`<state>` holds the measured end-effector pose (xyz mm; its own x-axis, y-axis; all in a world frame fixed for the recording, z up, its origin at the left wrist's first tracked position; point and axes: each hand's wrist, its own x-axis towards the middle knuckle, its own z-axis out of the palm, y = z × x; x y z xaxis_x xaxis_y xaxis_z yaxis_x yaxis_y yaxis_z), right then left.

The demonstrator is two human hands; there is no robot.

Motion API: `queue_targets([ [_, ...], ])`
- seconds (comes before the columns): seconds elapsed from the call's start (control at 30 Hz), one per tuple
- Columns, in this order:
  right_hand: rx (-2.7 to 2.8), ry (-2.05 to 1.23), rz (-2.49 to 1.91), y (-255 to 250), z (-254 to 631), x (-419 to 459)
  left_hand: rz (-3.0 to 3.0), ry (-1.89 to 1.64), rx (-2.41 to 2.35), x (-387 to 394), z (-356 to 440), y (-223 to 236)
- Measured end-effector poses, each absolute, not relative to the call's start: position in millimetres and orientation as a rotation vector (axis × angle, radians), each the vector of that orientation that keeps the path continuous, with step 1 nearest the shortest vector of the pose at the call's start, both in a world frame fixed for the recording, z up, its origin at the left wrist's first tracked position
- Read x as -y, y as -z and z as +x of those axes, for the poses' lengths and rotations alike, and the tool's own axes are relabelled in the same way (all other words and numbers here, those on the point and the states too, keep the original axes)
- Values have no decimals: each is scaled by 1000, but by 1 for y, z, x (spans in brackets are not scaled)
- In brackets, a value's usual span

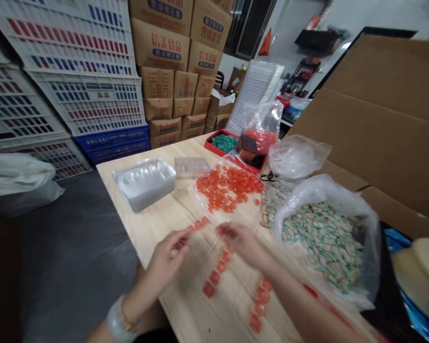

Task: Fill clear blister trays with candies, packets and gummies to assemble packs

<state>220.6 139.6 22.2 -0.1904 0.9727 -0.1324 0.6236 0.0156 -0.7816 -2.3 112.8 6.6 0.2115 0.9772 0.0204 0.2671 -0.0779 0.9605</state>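
My left hand [169, 252] is over the table's near left part with its fingers curled in; what they hold, if anything, is hidden. Just beyond its fingertips runs a short row of small orange-red square pieces [198, 224]. My right hand [239, 240], smeared by motion, has its fingertips drawn together, and a reddish patch shows at them. A second row of the orange-red pieces [214, 276] slants out from below that hand. Another row [260, 305] lies beside my right forearm. Farther back, a heap of loose orange-red pieces [229, 188] rests on a clear plastic sheet.
A grey-white plastic-wrapped box [145, 183] and a clear flat case [191, 166] sit at the table's left. Rightward stands a large plastic bag of green-and-pink pieces [321, 238]. Behind are a red tray of green pieces [223, 143], cartons [160, 45] and crates [93, 102].
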Motion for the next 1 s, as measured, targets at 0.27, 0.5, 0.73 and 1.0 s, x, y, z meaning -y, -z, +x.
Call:
queue_targets([
  [0.27,1772,-1266,-1569,-30,143,-72,852,-861,-1072,-73,9,-8],
  [0.5,1992,-954,-1375,-41,130,-74,351,-939,-911,-74,-4,-17],
  [0.73,2263,-778,-1343,-42,117,-94,500,-977,-1046,-88,-24,-8],
  [1.0,2728,-152,-1334,-20,104,-143,1646,-1062,-1472,-121,-52,30],
])
